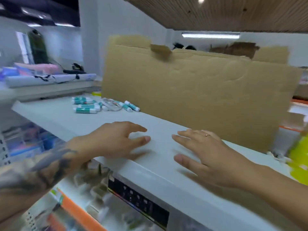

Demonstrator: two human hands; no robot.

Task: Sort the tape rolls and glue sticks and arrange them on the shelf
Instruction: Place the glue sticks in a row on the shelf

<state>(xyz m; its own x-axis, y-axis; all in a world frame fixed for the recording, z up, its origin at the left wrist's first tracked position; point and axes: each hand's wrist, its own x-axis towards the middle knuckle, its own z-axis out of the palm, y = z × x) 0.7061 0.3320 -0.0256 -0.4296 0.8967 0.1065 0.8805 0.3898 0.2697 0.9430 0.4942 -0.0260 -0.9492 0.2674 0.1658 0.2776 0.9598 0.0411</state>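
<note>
Several teal-and-white glue sticks lie in a loose heap at the far left of the white shelf. Clear tape rolls lie among them, and two more glue sticks lie just right of the rolls. My left hand hovers over the shelf's near part with fingers spread and nothing in it. To its right my right hand, wearing a ring, is also spread and holds nothing. Both hands are well short of the heap. The picture is blurred by motion.
A large cardboard sheet stands upright along the back of the shelf. A wooden board runs overhead. Packaged goods fill the lower shelf under my hands. Rolled paper lies on a counter at the left. Something yellow sits at the right edge.
</note>
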